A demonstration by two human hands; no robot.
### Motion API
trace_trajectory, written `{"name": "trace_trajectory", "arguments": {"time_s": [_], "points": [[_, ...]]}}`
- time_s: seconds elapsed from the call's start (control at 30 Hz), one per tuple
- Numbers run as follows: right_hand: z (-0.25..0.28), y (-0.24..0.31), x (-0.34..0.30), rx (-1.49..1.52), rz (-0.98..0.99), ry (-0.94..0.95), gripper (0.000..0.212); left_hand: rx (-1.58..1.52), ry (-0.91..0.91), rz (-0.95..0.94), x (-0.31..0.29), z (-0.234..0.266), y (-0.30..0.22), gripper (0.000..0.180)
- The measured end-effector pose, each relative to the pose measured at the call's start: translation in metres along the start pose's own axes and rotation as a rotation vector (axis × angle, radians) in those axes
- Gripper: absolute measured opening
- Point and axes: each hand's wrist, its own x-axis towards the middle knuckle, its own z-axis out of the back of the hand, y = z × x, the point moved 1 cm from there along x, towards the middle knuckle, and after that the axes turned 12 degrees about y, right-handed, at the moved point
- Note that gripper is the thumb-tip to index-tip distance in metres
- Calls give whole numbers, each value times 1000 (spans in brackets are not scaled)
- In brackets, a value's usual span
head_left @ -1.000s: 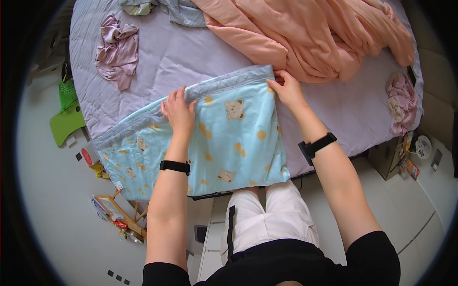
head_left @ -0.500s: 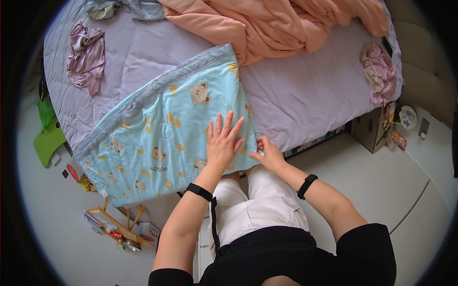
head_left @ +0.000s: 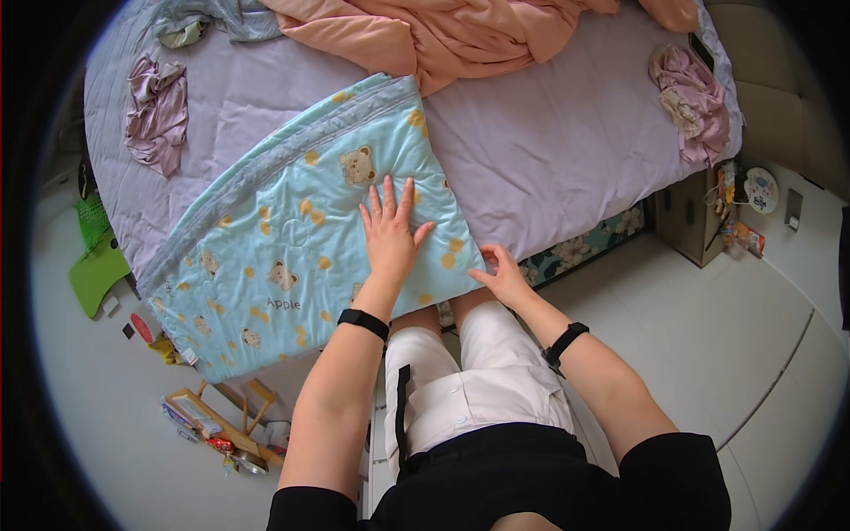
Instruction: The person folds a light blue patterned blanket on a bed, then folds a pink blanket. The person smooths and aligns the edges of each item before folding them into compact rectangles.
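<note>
Quilt [head_left: 292, 252] is lying folded beneath the left hand [head_left: 390, 241], on the bed [head_left: 549, 168].
The left hand is resting flat on the light-blue bear print, fingers spread, gripping nothing; the right hand [head_left: 503, 278] is curling partly closed at the quilt's near-right corner, its grip not determinable. A peach blanket [head_left: 496, 40] is lying beyond both hands.
</note>
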Motion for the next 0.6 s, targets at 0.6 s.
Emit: {"name": "trace_trajectory", "arguments": {"time_s": [0.6], "points": [[42,149,53,182,-32,552,48,-400,-232,55,-110,35,-46,80]]}}
